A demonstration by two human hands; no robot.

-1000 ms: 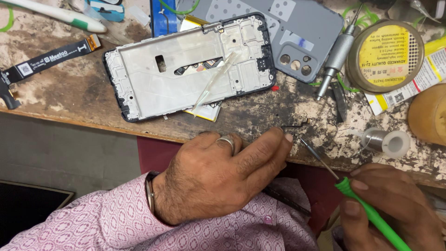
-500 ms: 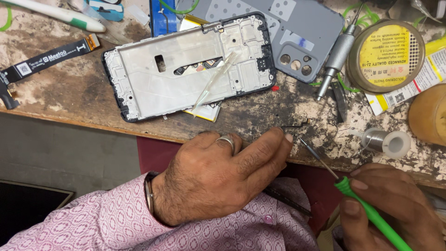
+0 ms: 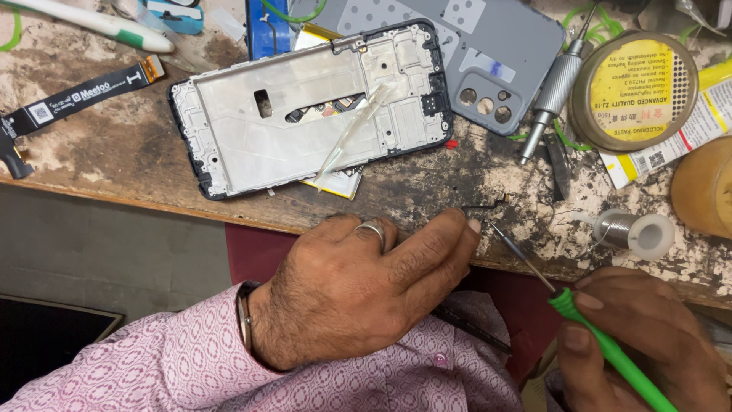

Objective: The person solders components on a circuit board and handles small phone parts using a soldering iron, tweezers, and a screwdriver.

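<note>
My left hand (image 3: 358, 290), with a ring on one finger, rests at the bench's front edge. Its fingertips press on a small thin dark part (image 3: 482, 206) lying on the worn wood. My right hand (image 3: 648, 343) grips a green-handled tool (image 3: 610, 351) whose thin metal tip (image 3: 512, 248) points at my left fingertips. A bare phone frame (image 3: 305, 114) lies face up further back, with a clear plastic strip across it. A grey phone back cover (image 3: 488, 53) lies behind it.
A black flex cable (image 3: 69, 99) lies at the left. A metal screwdriver (image 3: 553, 95), a round yellow-lidded tin (image 3: 633, 91), a small solder spool (image 3: 633, 233) and an amber jar (image 3: 705, 187) stand at the right. The bench's front edge (image 3: 152, 200) runs just ahead of my hands.
</note>
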